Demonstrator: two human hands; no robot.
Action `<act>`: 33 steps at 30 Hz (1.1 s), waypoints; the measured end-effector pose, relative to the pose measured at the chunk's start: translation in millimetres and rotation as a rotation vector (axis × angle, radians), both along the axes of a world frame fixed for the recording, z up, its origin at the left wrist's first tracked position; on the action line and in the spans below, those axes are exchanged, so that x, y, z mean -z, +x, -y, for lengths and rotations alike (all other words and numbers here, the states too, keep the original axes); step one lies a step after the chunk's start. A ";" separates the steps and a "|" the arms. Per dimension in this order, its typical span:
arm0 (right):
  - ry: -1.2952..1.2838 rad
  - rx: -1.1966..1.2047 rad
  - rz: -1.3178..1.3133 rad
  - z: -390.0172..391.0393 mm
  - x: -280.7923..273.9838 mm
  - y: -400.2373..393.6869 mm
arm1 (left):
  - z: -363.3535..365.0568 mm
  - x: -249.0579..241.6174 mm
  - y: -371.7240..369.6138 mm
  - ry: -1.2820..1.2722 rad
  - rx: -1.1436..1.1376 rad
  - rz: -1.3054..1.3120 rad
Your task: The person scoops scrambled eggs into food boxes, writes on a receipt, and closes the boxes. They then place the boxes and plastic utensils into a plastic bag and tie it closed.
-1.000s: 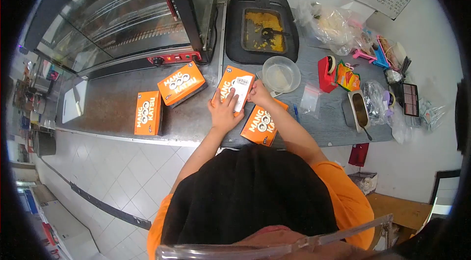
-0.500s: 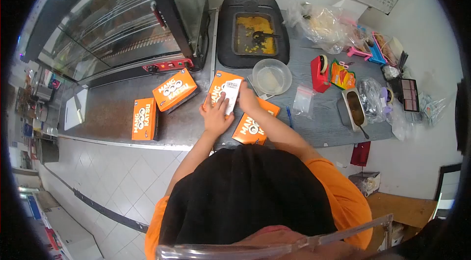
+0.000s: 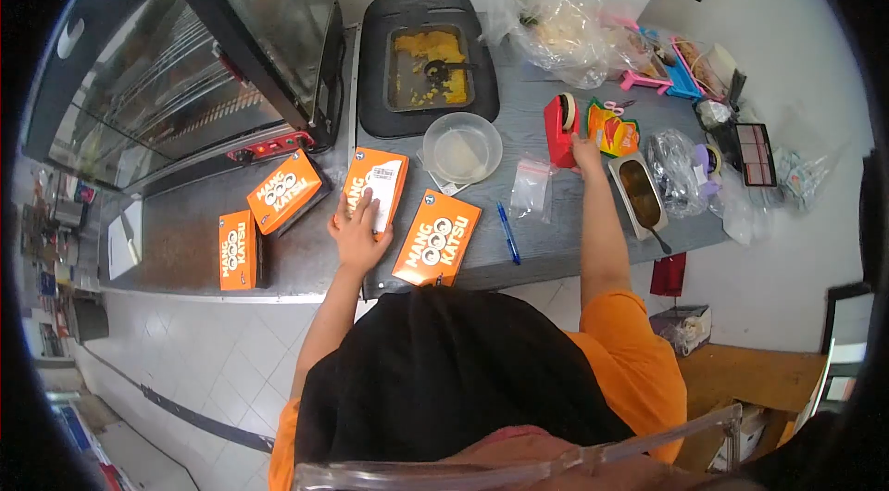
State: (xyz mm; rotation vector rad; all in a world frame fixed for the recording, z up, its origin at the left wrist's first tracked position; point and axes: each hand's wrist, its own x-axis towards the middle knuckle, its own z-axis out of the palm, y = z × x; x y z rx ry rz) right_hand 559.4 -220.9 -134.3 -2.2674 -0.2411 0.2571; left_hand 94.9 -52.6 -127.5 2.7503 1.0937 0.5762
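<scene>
My left hand lies flat on an orange "Mang Katsu" box, its fingers pressing a white receipt slip onto the lid. My right hand has reached out to the right and touches the base of the red tape dispenser; whether it grips it is unclear. A second orange box lies between my arms near the counter's front edge. Two more orange boxes sit further left.
A clear plastic bowl and a black tray of yellow crumbs stand behind the boxes. A blue pen, a small zip bag, a steel sauce tub and plastic bags crowd the right. A glass display warmer fills the left.
My right hand left the receipt on the box and reached right to the red tape dispenser. My left hand stays on the box. The view shifted, so everything slid left.
</scene>
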 end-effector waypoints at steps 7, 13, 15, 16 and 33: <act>0.933 -0.031 -0.490 34.0 9.3 -11.0 | 3.5 -4.1 7.7 0.002 -0.048 -0.034; 0.638 -0.005 -0.010 35.7 83.8 1.3 | 7.7 -12.7 20.6 -0.055 -0.116 -0.093; 0.362 0.056 0.177 38.3 52.5 -17.1 | 5.1 -7.0 19.4 -0.061 -0.125 -0.095; 0.087 0.120 0.368 35.8 27.4 -33.0 | 3.0 -5.3 19.7 -0.062 -0.128 -0.091; 0.091 -1.061 0.016 -178.7 20.6 -272.0 | 4.8 -1.2 16.2 -0.033 -0.143 -0.069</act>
